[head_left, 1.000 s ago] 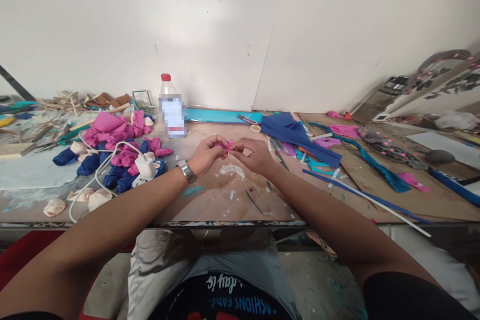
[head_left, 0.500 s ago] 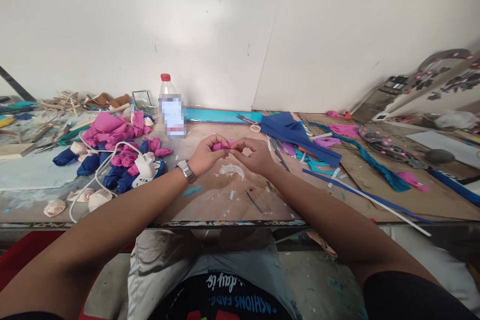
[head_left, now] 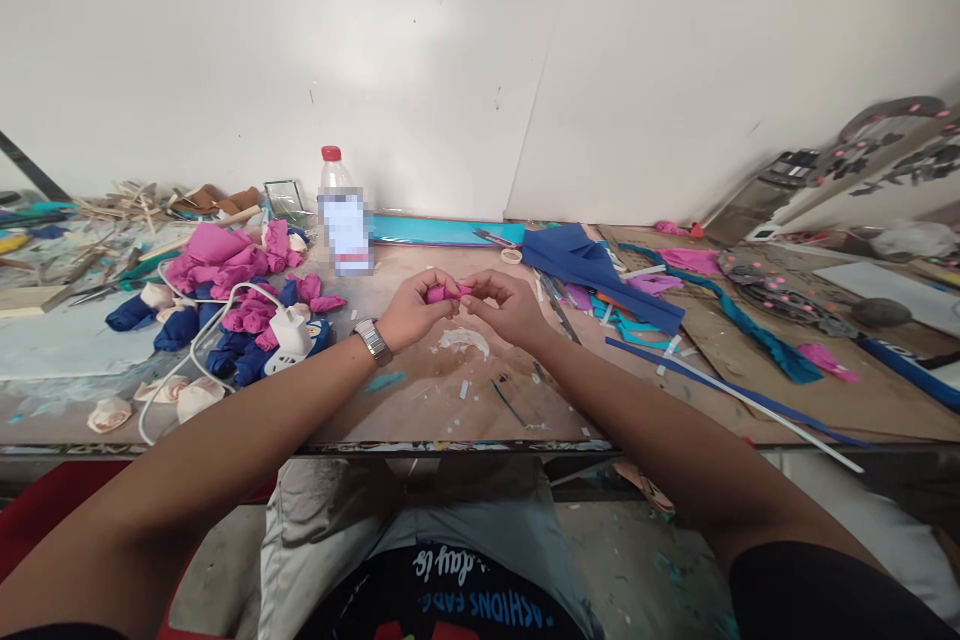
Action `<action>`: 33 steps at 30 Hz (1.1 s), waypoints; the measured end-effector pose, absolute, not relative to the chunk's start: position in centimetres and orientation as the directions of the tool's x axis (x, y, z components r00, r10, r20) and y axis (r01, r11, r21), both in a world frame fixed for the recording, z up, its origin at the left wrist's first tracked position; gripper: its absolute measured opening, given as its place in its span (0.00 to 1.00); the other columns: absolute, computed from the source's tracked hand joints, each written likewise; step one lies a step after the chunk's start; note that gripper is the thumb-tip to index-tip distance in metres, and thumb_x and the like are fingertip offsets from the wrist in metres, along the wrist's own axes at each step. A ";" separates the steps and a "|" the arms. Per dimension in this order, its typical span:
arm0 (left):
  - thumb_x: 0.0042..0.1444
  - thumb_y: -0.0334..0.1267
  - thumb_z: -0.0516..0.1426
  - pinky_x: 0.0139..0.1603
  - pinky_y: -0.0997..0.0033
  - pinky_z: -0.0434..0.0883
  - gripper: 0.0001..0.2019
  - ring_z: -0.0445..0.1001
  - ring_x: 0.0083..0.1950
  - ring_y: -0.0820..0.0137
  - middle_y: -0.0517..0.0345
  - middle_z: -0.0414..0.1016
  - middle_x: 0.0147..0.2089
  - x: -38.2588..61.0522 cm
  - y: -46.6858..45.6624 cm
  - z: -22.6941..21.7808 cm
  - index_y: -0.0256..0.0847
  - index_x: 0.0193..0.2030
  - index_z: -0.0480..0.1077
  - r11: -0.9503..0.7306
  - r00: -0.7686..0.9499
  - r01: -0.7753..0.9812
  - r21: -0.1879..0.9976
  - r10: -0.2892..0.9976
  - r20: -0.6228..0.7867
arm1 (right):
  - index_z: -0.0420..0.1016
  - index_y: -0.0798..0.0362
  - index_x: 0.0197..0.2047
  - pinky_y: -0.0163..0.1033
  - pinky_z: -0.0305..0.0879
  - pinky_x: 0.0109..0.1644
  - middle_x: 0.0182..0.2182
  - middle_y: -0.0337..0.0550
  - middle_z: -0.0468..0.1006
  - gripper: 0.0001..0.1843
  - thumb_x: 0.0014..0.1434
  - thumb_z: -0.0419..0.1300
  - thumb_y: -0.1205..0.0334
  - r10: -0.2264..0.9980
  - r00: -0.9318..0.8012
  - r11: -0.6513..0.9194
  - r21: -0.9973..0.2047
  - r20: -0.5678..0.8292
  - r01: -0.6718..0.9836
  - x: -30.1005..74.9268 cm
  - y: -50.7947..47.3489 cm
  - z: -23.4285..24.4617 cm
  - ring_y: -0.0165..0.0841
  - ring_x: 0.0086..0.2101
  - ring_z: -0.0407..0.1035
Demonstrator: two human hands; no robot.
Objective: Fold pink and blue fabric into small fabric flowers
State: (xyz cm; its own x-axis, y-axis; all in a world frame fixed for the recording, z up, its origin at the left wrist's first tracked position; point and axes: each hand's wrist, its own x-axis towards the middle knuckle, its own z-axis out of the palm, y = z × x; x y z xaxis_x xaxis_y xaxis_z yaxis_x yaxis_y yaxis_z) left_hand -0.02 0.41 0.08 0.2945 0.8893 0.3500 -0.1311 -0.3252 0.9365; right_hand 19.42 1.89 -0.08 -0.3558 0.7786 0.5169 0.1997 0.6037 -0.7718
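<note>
A small piece of magenta crepe paper (head_left: 442, 293) is pinched between my two hands, just above the table (head_left: 420, 400). My left hand (head_left: 418, 308), with a metal watch at the wrist, is closed on its left end. The fingers of my right hand (head_left: 504, 308) grip its right end, and both sets of fingertips nearly meet. Much of the paper is hidden by the fingers. To the left lies a heap of crumpled magenta paper flowers (head_left: 217, 255) and dark blue ones (head_left: 176, 328). A folded dark blue sheet (head_left: 577, 265) lies right of my hands.
A red-capped bottle (head_left: 331, 165) stands behind a phone (head_left: 346, 235). A white plug (head_left: 291, 328) and cable are among the flowers at left. Scissors (head_left: 495, 238) and a tape roll (head_left: 511, 257) lie behind my hands. A long white strip (head_left: 765, 405) crosses the right side.
My fingertips have shifted slightly on the magenta crepe paper, with the right fingers a little higher. Everything else stays in place.
</note>
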 end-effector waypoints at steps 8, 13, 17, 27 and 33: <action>0.50 0.29 0.64 0.37 0.73 0.66 0.15 0.70 0.34 0.74 0.62 0.70 0.36 0.1 0.4 -0.9 0.40 0.42 0.66 -0.486 0.275 0.011 0.874 0.842 0.464 | 0.78 0.53 0.33 0.37 0.68 0.35 0.29 0.40 0.79 0.13 0.58 0.70 0.52 0.808 -0.270 0.589 -0.736 0.524 0.335 19.2 1.7 0.2 0.31 0.29 0.71; 0.53 0.29 0.63 0.36 0.73 0.65 0.13 0.69 0.34 0.73 0.63 0.68 0.35 0.1 0.3 -1.2 0.41 0.43 0.65 -0.506 0.276 0.114 0.855 0.843 0.462 | 0.76 0.52 0.32 0.36 0.66 0.33 0.26 0.38 0.78 0.11 0.59 0.68 0.54 0.784 -0.285 0.620 -0.680 0.551 0.390 19.1 1.4 0.3 0.29 0.27 0.67; 0.54 0.30 0.62 0.36 0.73 0.67 0.14 0.72 0.33 0.74 0.64 0.69 0.35 0.2 0.4 -1.4 0.42 0.43 0.62 -0.459 0.294 0.048 0.887 0.855 0.427 | 0.76 0.52 0.34 0.36 0.67 0.34 0.28 0.38 0.77 0.10 0.59 0.67 0.54 0.781 -0.315 0.622 -0.717 0.540 0.313 19.3 1.5 0.3 0.29 0.28 0.69; 0.53 0.31 0.64 0.34 0.73 0.72 0.18 0.75 0.30 0.77 0.65 0.71 0.36 0.4 0.5 -1.3 0.42 0.45 0.60 -0.342 0.370 -0.139 0.930 0.853 0.369 | 0.78 0.51 0.40 0.39 0.71 0.38 0.33 0.40 0.79 0.16 0.58 0.70 0.48 0.823 -0.356 0.523 -0.835 0.442 0.171 19.3 1.9 -0.3 0.31 0.32 0.72; 0.51 0.28 0.62 0.34 0.73 0.71 0.18 0.75 0.31 0.77 0.65 0.69 0.36 0.2 0.7 -1.5 0.42 0.45 0.59 -0.337 0.381 -0.137 0.931 0.850 0.364 | 0.77 0.52 0.37 0.37 0.69 0.34 0.29 0.38 0.78 0.18 0.56 0.71 0.46 0.841 -0.407 0.444 -0.885 0.357 0.140 19.4 2.4 -0.6 0.31 0.29 0.71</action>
